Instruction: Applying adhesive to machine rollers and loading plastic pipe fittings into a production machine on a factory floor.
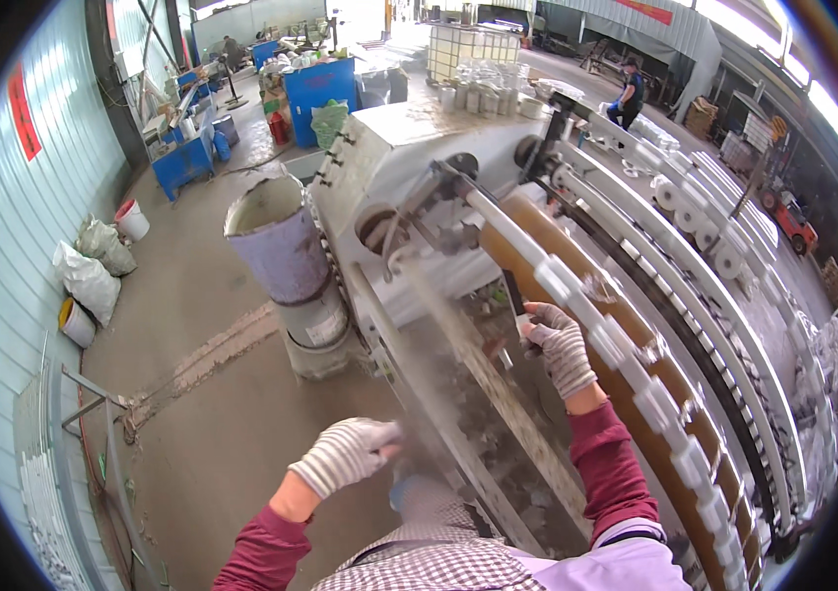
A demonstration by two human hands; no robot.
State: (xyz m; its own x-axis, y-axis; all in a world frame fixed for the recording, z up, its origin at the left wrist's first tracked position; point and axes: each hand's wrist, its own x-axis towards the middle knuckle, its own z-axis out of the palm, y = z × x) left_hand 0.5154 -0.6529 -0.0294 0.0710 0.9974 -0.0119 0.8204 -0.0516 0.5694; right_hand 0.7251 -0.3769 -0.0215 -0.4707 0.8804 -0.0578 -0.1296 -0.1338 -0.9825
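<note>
My right hand (559, 347), in a striped knit glove, closes around a narrow tool (515, 295) with a dark, flat upper part and a pale lower part. Its exact kind I cannot make out. That hand is above the machine's trough, beside a row of white rollers (611, 340). My left hand (345, 458), gloved the same way, hangs left of the machine's long rail (429, 419). Its fingers bend inward, but the tips are smeared by motion, so whether they hold anything is unclear. Between the two hands runs a dirty, pale bar (498, 379) along the trough.
A tall purple-grey bucket (281, 241) stands on another container beside the machine housing (409, 158). White sacks (89, 281) and pails line the left wall. A metal frame (94, 404) is at lower left. Far right, a person (629, 94) stands near a red forklift (791, 225).
</note>
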